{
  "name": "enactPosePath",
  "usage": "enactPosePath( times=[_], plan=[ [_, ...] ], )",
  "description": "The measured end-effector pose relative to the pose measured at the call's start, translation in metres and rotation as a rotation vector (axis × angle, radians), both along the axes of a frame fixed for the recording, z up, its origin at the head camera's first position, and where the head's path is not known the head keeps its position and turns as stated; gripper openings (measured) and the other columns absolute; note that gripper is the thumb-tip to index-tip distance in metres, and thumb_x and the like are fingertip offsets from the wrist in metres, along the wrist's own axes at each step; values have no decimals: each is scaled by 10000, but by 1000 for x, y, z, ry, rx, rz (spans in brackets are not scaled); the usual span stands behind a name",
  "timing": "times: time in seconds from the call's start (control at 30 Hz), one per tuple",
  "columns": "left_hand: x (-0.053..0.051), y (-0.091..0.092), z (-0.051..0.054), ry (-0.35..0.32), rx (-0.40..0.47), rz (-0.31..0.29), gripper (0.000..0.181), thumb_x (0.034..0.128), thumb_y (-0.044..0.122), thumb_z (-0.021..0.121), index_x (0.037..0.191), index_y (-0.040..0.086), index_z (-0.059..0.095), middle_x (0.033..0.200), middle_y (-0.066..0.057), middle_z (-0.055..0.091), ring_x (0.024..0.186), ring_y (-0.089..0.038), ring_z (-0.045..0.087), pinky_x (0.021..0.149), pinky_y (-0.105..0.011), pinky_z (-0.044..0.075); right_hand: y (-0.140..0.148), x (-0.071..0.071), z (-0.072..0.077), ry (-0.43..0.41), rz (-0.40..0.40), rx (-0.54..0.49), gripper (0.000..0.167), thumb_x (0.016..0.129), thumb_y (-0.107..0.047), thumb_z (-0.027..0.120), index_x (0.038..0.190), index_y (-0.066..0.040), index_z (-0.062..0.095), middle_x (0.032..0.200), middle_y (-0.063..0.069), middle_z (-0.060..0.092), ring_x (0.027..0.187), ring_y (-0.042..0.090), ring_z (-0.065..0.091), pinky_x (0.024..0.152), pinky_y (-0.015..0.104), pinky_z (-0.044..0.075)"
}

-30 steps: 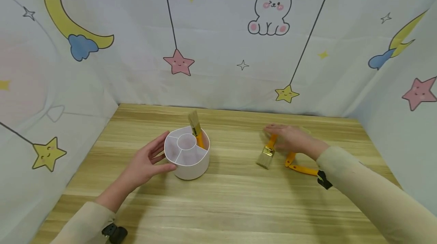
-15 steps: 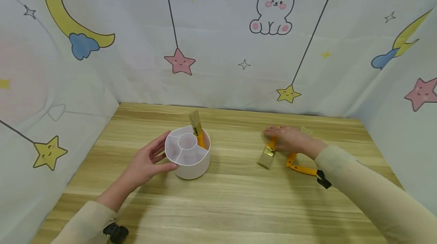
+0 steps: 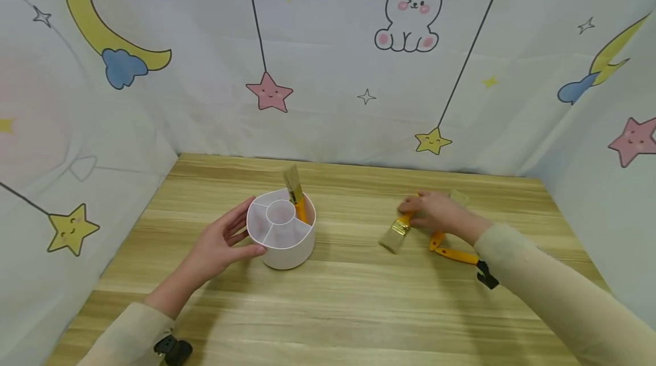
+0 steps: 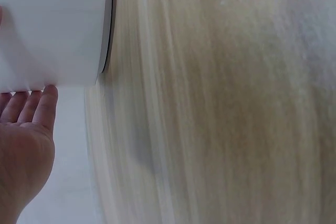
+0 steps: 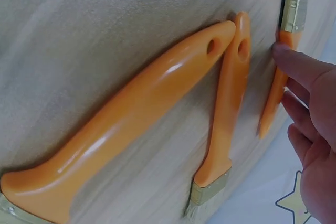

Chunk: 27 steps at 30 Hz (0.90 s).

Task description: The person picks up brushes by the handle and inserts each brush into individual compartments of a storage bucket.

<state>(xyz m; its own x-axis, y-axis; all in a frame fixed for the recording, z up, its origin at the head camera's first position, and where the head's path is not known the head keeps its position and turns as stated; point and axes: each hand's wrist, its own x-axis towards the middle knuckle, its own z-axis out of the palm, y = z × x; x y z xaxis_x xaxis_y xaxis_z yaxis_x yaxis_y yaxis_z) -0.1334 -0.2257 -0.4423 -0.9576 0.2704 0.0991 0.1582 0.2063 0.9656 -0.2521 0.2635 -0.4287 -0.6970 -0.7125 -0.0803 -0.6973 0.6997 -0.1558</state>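
Wooden table point(image 3: 328, 309) is spreading below; remotely, my left hand point(image 3: 224, 243) is gripping the white organiser point(image 3: 287, 256) at its nine o'clock, seemingly steadying it; at its three, my right hand point(image 3: 439, 212) is pinching an orange-handled paintbrush point(image 3: 397, 231).

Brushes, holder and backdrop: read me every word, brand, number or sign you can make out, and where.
No readable word, brand or number shows in any view.
White holder: no lettering visible.
Orange brush handles: none visible.
Gold metal bands: too small or blurred to tell.
Backdrop: drawn pictures such as the rabbit, no lettering visible.
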Motion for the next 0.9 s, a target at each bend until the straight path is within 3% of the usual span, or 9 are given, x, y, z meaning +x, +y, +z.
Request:
enactPosePath(
  times=[0.27,0.5,0.63,0.9],
  plan=[
    [1,1,0,-11,-3,14,1007,852,34,907,1670,19,320,1672,-240,391,1531,-452,371,1093,-144,467,1,7,-11,137,95,-81,271,951,-89,804,1213,-25,787,1203,127,789,1128,356,745,1086,603,544],
    [0,1,0,-3,2,12,992,855,18,900,1667,20,330,1670,-239,393,1528,-454,371,1092,-146,469,0,13,-16,299,134,-118,193,919,-80,840,1106,-44,817,1064,91,817,964,267,784,905,494,657],
    [0,1,0,0,5,9,992,852,23,903,1666,23,335,1669,-235,397,1528,-453,372,1096,-152,469,-3,16,-17,329,123,-129,152,919,-75,845,1069,-60,826,999,68,815,897,241,780,777,429,674],
    [0,1,-2,7,-3,12,996,855,36,905,1667,18,328,1670,-246,390,1526,-459,371,1092,-150,471,-8,17,-15,309,53,-131,117,914,-80,856,1024,-54,828,944,65,787,823,227,757,715,404,669]
  ],
)
